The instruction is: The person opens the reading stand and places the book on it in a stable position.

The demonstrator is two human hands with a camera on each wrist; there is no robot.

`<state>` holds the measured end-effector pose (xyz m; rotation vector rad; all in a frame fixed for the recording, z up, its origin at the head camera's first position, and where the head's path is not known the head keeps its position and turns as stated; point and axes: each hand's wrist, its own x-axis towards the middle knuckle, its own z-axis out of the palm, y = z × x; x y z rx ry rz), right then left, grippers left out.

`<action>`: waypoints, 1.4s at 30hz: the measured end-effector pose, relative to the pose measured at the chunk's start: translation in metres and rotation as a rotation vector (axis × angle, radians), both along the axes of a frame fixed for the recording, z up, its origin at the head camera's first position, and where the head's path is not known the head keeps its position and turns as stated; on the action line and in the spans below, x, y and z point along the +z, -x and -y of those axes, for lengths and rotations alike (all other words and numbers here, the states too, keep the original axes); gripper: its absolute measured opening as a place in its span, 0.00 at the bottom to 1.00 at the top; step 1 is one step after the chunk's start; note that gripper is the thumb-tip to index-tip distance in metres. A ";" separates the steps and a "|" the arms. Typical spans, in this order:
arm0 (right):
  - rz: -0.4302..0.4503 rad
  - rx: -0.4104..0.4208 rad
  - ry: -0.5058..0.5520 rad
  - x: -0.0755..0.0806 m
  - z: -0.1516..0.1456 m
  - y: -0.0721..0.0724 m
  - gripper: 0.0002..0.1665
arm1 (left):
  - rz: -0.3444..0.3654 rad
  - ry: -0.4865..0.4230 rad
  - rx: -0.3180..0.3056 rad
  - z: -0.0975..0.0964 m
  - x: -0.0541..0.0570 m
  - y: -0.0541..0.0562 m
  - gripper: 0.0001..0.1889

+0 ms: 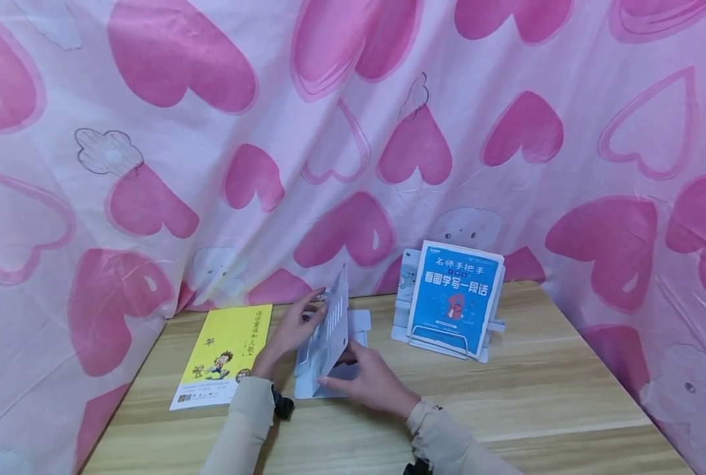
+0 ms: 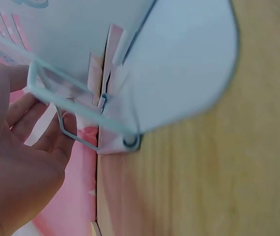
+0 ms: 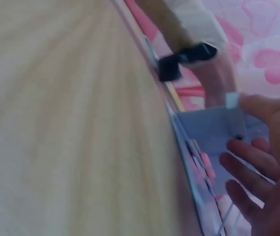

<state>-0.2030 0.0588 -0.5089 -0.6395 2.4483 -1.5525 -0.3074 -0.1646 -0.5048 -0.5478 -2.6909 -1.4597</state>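
Note:
A pale blue metal book stand (image 1: pixel 355 320) is partly unfolded on the table, its slotted panel tilted up steeply above the base plate. My left hand (image 1: pixel 298 322) holds the panel's left side. In the left wrist view, that hand's curled fingers (image 2: pixel 26 115) are at the stand's wire page holder (image 2: pixel 76 105). My right hand (image 1: pixel 372 382) grips the lower right part of the panel. Seen from the right wrist, its thumb lies on a small pale tab (image 3: pixel 232 100) at the panel's edge, with the other fingers bent below.
A yellow children's book (image 1: pixel 228 349) lies flat to the left. At the right, a second book stand (image 1: pixel 399 323) holds a blue-covered book (image 1: pixel 456 297) upright behind its wire. A pink heart-patterned cloth (image 1: pixel 341 132) hangs behind the wooden table (image 1: pixel 507 409).

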 end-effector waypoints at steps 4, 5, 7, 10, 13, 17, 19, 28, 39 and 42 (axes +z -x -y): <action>0.025 0.063 0.007 0.002 -0.011 0.008 0.47 | 0.008 0.001 0.015 0.003 0.002 -0.004 0.31; 0.027 0.081 0.005 0.002 -0.014 0.009 0.47 | 0.011 0.002 0.019 0.004 0.003 -0.005 0.31; 0.027 0.109 -0.003 0.002 -0.018 0.013 0.46 | 0.017 0.004 0.027 0.005 0.004 -0.008 0.31; 0.023 0.142 -0.014 0.004 -0.025 0.016 0.43 | 0.016 0.005 0.041 0.008 0.006 -0.012 0.31; 0.027 0.176 -0.014 0.006 -0.031 0.019 0.41 | -0.012 -0.013 0.048 0.012 0.006 -0.014 0.30; 0.079 0.212 0.006 0.008 -0.040 0.023 0.38 | -0.051 -0.033 0.066 0.017 0.005 -0.015 0.27; 0.106 0.224 0.018 0.008 -0.045 0.025 0.36 | -0.059 -0.035 0.077 0.019 0.005 -0.016 0.26; 0.194 0.261 0.084 0.007 -0.064 0.035 0.34 | -0.091 -0.046 0.122 0.031 0.003 -0.023 0.25; 0.195 0.222 0.077 0.004 -0.083 0.045 0.29 | -0.116 0.004 0.157 0.040 0.001 -0.031 0.27; 0.212 0.211 0.094 0.003 -0.086 0.048 0.28 | -0.105 0.016 0.166 0.042 0.001 -0.035 0.28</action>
